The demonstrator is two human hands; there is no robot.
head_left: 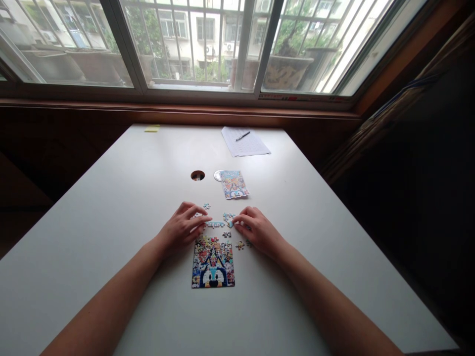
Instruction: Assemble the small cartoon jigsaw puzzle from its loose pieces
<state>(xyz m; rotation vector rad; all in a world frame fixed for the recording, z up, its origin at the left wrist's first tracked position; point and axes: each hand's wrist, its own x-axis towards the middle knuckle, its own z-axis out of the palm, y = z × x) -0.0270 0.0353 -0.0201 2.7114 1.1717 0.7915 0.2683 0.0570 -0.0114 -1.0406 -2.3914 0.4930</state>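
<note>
At the centre of our clock face, low on the white bench (92, 222), lies the partly joined puzzle (213, 267), its big blue cartoon face on our side and its far edge uneven. At twelve o'clock, just beyond that edge, we see a joined strip (215, 224) of pale blue pieces. Our left hand (185, 225), at eleven, is loosely curled with its fingertips at the strip's left end; we cannot tell whether it grips anything. Our right hand (256, 227), at two, is drawn into a pinch on a small blue piece (230, 224). Loose pieces (226, 216) lie between our hands. Farther off, at one o'clock, the picture card (234, 185) partly covers a silver disc (216, 176); beyond it lie papers (256, 147) with a pen (243, 136) on top. At eleven, a yellow note (152, 128) sits near the far edge.
</note>
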